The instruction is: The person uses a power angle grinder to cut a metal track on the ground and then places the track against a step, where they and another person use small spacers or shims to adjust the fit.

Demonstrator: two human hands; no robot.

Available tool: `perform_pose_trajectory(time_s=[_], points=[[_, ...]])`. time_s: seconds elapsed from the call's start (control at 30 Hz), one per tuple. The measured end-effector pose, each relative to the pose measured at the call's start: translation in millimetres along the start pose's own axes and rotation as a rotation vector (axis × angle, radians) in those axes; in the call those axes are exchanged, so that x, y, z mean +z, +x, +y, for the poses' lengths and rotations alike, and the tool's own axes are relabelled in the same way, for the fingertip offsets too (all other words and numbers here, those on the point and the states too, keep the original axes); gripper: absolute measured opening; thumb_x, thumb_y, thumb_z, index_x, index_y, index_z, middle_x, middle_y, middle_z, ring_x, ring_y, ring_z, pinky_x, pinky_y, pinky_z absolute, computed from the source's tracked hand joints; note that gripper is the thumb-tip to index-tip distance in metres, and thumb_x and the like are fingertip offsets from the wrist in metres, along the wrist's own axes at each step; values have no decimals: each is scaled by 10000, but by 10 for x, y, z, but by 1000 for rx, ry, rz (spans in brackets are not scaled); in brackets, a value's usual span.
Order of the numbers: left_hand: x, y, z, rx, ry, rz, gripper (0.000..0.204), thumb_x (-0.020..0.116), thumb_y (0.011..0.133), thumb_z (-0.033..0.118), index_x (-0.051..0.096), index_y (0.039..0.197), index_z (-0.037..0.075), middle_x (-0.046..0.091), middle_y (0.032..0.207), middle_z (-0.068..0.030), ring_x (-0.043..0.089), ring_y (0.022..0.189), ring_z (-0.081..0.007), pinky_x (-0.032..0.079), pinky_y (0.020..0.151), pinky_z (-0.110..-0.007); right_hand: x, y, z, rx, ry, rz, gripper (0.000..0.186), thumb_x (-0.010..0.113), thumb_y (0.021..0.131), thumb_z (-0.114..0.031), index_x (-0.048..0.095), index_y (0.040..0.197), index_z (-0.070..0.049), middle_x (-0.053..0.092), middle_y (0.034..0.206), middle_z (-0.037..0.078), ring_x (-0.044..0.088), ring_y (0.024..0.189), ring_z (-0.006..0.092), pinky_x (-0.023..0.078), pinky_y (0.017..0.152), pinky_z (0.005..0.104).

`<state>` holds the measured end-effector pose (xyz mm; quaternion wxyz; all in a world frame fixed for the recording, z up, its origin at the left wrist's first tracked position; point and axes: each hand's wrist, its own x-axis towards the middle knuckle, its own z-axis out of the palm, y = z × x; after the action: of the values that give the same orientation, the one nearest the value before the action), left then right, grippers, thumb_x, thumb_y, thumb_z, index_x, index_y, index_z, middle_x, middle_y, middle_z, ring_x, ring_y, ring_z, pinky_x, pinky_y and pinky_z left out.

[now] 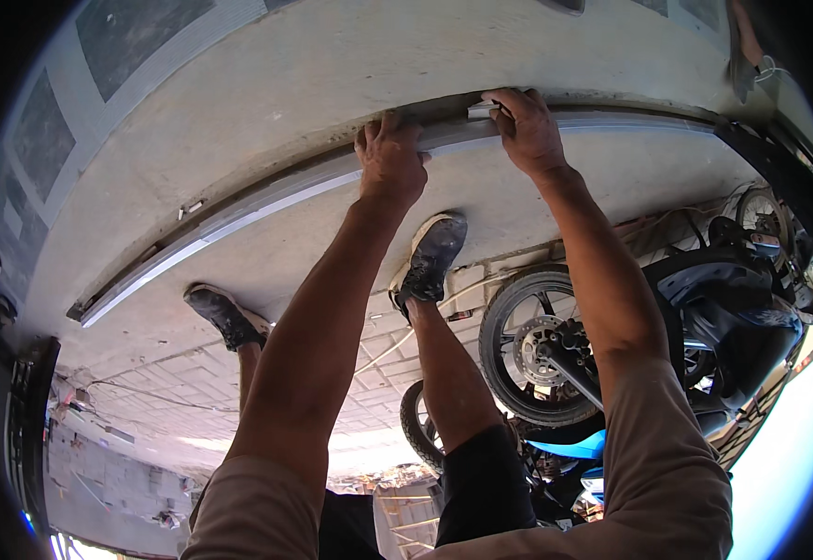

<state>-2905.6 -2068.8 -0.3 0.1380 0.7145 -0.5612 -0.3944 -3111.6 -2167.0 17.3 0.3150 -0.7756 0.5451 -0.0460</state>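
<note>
Two hands down on the long grey metal strip (266, 201) lying across the concrete floor (266, 103): your left hand (389, 159) pressing flat, your right hand (526, 129) curled over a half-hidden small pale block (481, 110), motorcycle (667, 327) crowding your right.

Long metal strip (266, 201), smooth with a dull sheen, lay on rough, matt concrete ledge (266, 112); shoes (430, 257) were scuffed and dusty, motorcycle bodywork (733, 308) glossy plastic.
</note>
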Motion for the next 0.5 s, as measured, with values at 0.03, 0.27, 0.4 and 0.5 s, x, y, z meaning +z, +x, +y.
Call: perform_pose_trajectory(time_s=[0.03, 0.27, 0.4, 0.5], points=[[6, -6, -5, 0, -7, -3, 381, 800, 747, 89, 692, 1110, 123, 572, 1206, -102, 496, 1179, -359, 377, 1025, -513, -5, 10, 13, -21, 6, 3, 253, 648, 851, -23, 692, 1083, -114, 689, 982, 72, 586, 948, 296, 499, 865, 408], [0, 0, -34, -4, -48, -35, 382, 807, 728, 80, 697, 1092, 117, 579, 1196, -109, 506, 1172, -360, 360, 1048, -505, -3, 7, -43, -99, -306, -96, 304, 584, 860, 6, 654, 1149, -60, 636, 1087, 134, 583, 961, 340, 502, 874, 412], [-8, -1, -36, 12, -30, -10, 375, 807, 727, 82, 700, 1086, 117, 578, 1199, -110, 502, 1182, -359, 352, 1058, -505, -18, -106, -113, 243, -150, -24, 377, 600, 817, 27, 629, 1193, 8, 604, 1025, 135, 585, 933, 275, 499, 881, 374], [-4, -12, -34, 2, -45, -30, 378, 808, 728, 83, 702, 1089, 120, 576, 1210, -110, 500, 1189, -359, 346, 1066, -505, -80, -136, -49, 694, 655, 210, 396, 598, 830, -16, 608, 1220, 50, 607, 1020, 129, 598, 974, 205, 484, 889, 351]])
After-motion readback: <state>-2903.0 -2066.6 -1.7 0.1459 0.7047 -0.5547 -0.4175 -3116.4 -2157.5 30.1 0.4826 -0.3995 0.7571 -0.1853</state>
